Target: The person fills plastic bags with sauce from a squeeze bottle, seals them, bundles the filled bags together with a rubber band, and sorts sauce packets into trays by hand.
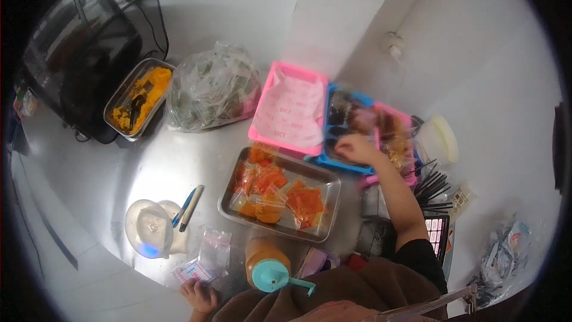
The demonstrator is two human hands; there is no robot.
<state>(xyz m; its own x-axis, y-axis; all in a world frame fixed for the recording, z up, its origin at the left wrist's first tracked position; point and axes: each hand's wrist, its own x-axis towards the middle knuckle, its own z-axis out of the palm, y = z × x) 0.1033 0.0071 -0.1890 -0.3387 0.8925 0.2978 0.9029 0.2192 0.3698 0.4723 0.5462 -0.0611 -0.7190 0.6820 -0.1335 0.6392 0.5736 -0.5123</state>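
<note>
Bottom left: left hand point(199, 297), fingers half curled at the edge of a clear zip bag point(214, 253) — can't tell if it grips. Jar point(268, 264) with teal crank lid just right of the bag. Mid-frame, metal tray point(331, 209) holds orange packets point(305, 204). Beyond, right hand point(354, 148) over blue tray point(351, 163), fingers bent, mostly closed — grip hidden. Pink tray point(290, 107) beside it, upper centre.

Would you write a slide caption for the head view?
Right hand over a blue tray, beside a metal tray of orange packets.
</note>
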